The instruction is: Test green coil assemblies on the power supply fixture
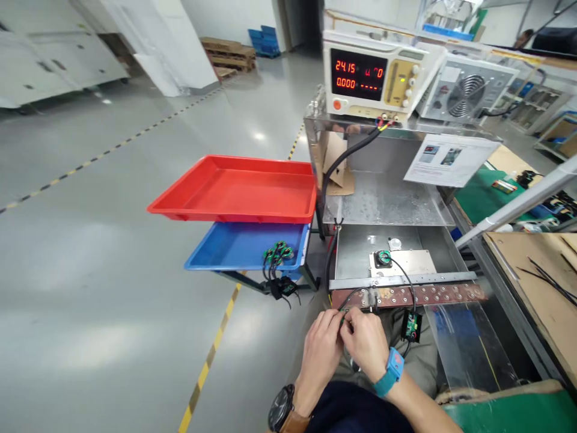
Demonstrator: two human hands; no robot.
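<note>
My left hand (323, 344) and my right hand (366, 341) meet at the front edge of the metal bench, fingers closed together around a small dark part at the end of a black cable (354, 296). The part is mostly covered by my fingers. Just right of my right hand hangs a small green circuit board (412, 326) in a black holder. Its cable rises to a round black piece with a green coil (383, 258), which rests on a silver plate (417, 263). A copper-coloured strip (428, 294) with screws runs along the bench edge.
At the left, a red tray (252, 192) sits above a blue tray (234, 246) holding several green coils with cables (278, 252). A power supply (369, 78) showing 24.15 stands on the shelf, a fan unit (469, 90) beside it. Cardboard (532, 264) lies at the right.
</note>
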